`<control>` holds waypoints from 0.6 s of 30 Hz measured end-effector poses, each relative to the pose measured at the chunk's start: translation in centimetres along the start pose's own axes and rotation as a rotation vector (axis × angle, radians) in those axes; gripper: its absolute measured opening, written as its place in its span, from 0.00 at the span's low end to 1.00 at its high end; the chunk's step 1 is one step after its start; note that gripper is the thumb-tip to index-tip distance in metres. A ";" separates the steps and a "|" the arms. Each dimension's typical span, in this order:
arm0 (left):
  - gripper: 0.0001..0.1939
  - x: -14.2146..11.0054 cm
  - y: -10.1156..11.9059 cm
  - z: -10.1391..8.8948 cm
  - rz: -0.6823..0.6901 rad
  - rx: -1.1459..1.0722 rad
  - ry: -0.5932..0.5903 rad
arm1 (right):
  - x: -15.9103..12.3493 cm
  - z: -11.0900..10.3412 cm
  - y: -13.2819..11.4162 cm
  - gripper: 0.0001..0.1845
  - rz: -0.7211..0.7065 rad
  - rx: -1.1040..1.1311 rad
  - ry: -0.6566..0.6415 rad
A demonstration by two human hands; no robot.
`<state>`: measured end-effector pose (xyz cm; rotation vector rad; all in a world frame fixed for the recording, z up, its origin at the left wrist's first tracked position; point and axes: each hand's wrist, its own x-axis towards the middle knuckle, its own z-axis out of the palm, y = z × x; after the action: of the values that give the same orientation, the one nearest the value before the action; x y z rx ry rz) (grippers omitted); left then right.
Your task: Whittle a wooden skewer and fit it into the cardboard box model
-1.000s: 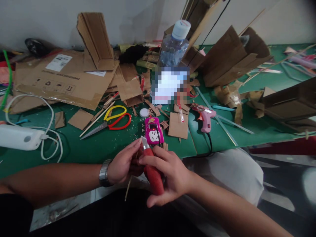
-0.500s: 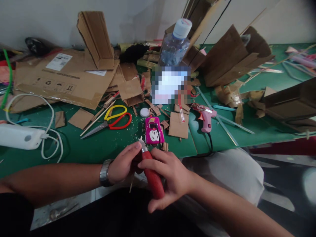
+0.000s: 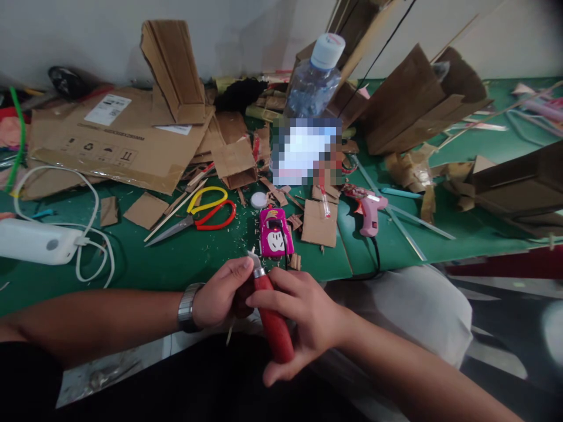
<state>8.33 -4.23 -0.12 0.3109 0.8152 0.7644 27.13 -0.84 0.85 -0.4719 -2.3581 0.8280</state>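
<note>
My right hand (image 3: 303, 316) is wrapped round the red handle of a craft knife (image 3: 273, 325), its short blade (image 3: 254, 260) pointing up and away from me. My left hand (image 3: 222, 296), with a metal watch (image 3: 187, 306) on the wrist, is closed round a thin wooden stick (image 3: 229, 335) whose lower end pokes out below the fist. The left thumb rests beside the blade. Both hands hover over my lap, just in front of the green table's near edge (image 3: 176, 275). A pink toy car (image 3: 274, 232) sits on the table right behind the blade.
Yellow and red scissors (image 3: 200, 214), a pink glue gun (image 3: 367, 210), a white round cap (image 3: 258, 200), a water bottle (image 3: 314, 82), a white power strip (image 3: 37, 241) with cable, and several cardboard sheets and scraps (image 3: 114, 138) crowd the green table.
The stick has slid up through my left hand, so less of it shows below the fist. The knife blade has tilted slightly; both hands stay in place.
</note>
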 end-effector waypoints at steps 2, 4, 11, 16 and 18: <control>0.28 0.0 0.0 0.0 -0.016 -0.016 0.003 | 0.0 0.0 0.0 0.39 0.003 -0.002 -0.009; 0.29 0.0 0.1 0.1 -0.032 -0.023 0.010 | 0.0 0.0 0.0 0.39 0.007 -0.007 -0.014; 0.29 0.0 0.3 0.1 -0.062 -0.023 0.018 | 0.0 -0.1 0.0 0.38 0.002 -0.020 -0.018; 0.29 0.1 0.2 0.0 -0.064 -0.034 0.026 | -0.1 0.0 0.0 0.38 0.004 -0.022 -0.012; 0.29 0.1 0.2 0.0 -0.067 -0.035 0.018 | -0.2 0.1 0.1 0.39 0.009 -0.029 -0.014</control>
<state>8.27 -3.99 -0.09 0.2448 0.8242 0.7189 27.21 -0.88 0.68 -0.4907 -2.3853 0.8051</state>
